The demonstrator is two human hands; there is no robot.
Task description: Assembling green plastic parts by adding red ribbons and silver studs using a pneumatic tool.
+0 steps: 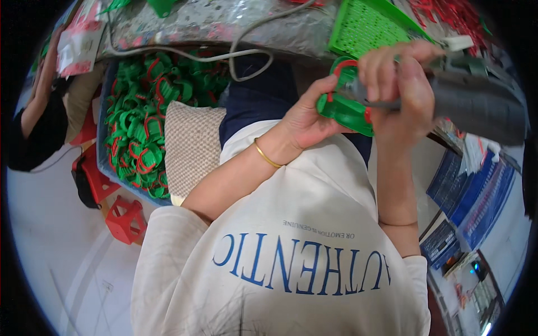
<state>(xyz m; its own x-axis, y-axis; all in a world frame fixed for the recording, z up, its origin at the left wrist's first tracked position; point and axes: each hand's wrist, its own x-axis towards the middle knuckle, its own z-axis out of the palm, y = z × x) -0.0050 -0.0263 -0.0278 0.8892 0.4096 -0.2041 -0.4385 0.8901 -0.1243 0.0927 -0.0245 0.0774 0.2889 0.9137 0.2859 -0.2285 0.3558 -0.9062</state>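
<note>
My left hand [311,115] grips a curved green plastic part [346,113] with a red strip along it, thumb on its upper side and fingers beneath. In my right hand [400,84] is a dark grey cylindrical power tool [476,106], its body reaching out to the right. The tool's front end meets the inside of the green part, between my two hands. My right fingers hide part of that contact, so I cannot tell exactly what the tip touches. Both hands are above my lap, close to the worktable's edge.
A blue tub [103,151] full of green and red plastic parts [143,120] stands at my left, beside a checked cushion [193,140]. On the worktable [207,28] lie a grey cable [238,47], a green basket [372,28] and red pieces [454,22]. Another person's arm [42,103] and red stools [126,221] are far left.
</note>
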